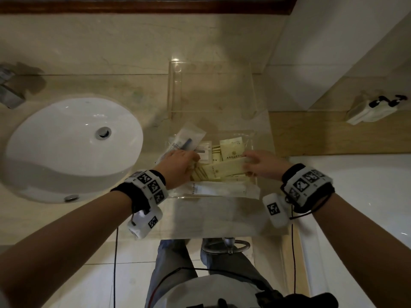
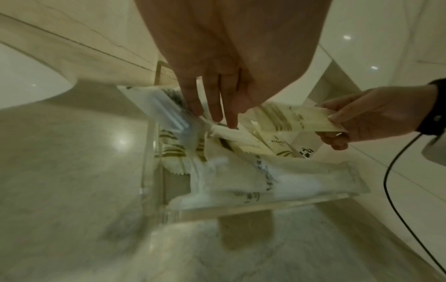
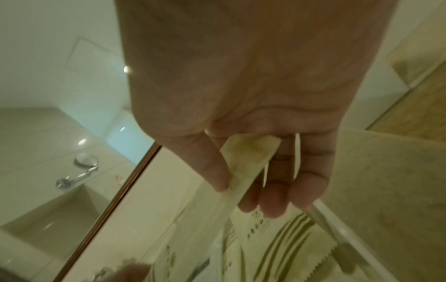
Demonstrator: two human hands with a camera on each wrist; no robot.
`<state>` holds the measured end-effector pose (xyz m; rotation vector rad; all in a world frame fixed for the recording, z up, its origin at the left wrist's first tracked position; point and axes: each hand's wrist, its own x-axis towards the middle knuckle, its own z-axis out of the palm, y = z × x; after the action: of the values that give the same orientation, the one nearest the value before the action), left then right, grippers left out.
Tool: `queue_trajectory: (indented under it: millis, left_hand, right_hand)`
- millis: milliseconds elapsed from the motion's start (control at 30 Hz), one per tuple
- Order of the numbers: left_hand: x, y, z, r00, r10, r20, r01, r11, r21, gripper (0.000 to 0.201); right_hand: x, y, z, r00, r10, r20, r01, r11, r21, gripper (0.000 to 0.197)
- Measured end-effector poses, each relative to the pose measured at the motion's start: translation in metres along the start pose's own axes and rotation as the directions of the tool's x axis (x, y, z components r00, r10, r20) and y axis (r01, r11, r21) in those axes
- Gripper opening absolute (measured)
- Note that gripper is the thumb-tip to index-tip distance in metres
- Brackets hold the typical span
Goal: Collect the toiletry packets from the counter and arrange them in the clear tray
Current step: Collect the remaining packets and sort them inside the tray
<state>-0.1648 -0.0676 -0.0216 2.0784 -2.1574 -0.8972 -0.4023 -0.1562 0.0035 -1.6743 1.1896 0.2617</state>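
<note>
my right hand (image 1: 262, 164) pinches one end of a long cream packet (image 1: 222, 168), thumb on one face and fingers curled under the other; the right wrist view shows that pinch plainly. the packet stretches crosswise above the clear tray (image 1: 255, 143), over the others already lying in it. my left hand (image 1: 178, 165) reaches into the tray from the sink side, its fingers (image 2: 214, 106) straight and pointing down, tips touching a crumpled white packet (image 2: 231, 131); it looks as if it also meets the far end of the cream packet, though the head view hides that contact, so i cannot tell for sure.

inside the tray lie several cream packets with olive stripes (image 2: 173, 150) and a long white packet (image 1: 213, 188) along the near wall. a see-through packet with a dark item inside (image 1: 189, 138) leans over the tray's left rim. the tray sits on the beige marble counter (image 1: 89, 85), just beside the round white sink (image 1: 71, 147). a second clear holder (image 1: 175, 90) stands behind the tray against the wall.
</note>
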Motion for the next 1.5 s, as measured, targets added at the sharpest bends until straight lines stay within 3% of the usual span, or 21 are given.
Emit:
queue_trajectory:
  millis: [100,267,367,467,700,867,1000,1066,1166,1333,1500]
  left_hand:
    - [-0.001,-0.001,-0.003,0.998,-0.035,0.047,0.042,0.985,-0.17,0.042]
    - [-0.001,-0.006,0.004,0.991,-0.098,-0.096,0.061,0.941,-0.333,0.043]
    - [0.0,-0.004,0.006,0.996,-0.069,-0.047,0.056,0.969,-0.242,0.045]
    - [-0.002,0.0,0.011,1.0,0.004,-0.031,-0.004,1.0,-0.003,0.044]
    - [-0.004,0.0,0.025,0.993,0.114,0.008,-0.113,0.968,0.225,0.038]
    - [-0.002,0.002,0.022,0.996,0.088,0.027,-0.092,0.964,0.248,0.031]
    - [-0.003,0.007,0.022,0.998,0.061,0.034,-0.065,0.988,0.142,0.037]
    - [-0.005,0.006,0.024,0.992,0.108,0.071,-0.117,0.984,0.133,0.039]
    - [-0.009,0.002,0.027,0.976,0.2,0.081,-0.209,0.97,0.123,0.025]
    - [-0.01,0.002,0.028,0.977,0.202,0.063,-0.208,0.971,0.118,0.019]
    - [-0.007,0.003,0.029,0.984,0.16,0.081,-0.167,0.981,0.095,0.019]
  right_hand:
    - [-0.001,0.005,-0.009,0.999,0.01,-0.037,-0.003,0.986,0.169,0.023]
    - [0.002,0.002,0.001,0.999,0.051,0.013,-0.053,0.987,0.151,0.028]
    - [0.012,-0.002,0.019,0.995,0.099,0.013,-0.1,0.987,0.128,0.035]
    - [0.02,-0.007,0.032,0.997,0.073,0.019,-0.071,0.994,-0.083,0.033]
    - [0.029,-0.012,0.04,0.999,0.021,0.037,-0.008,0.947,-0.32,0.026]
    - [0.027,-0.01,0.04,0.998,0.044,0.036,-0.023,0.894,-0.448,0.032]
    - [0.027,-0.008,0.041,0.996,0.059,0.063,-0.022,0.882,-0.47,0.034]
    - [0.026,-0.009,0.04,0.995,0.071,0.069,-0.031,0.886,-0.463,0.034]
    - [0.026,-0.009,0.039,0.992,0.084,0.09,-0.033,0.887,-0.461,0.034]
    - [0.028,-0.009,0.04,0.986,0.119,0.118,-0.049,0.88,-0.473,0.038]
    - [0.031,-0.012,0.043,0.982,0.146,0.124,-0.053,0.828,-0.558,0.024]
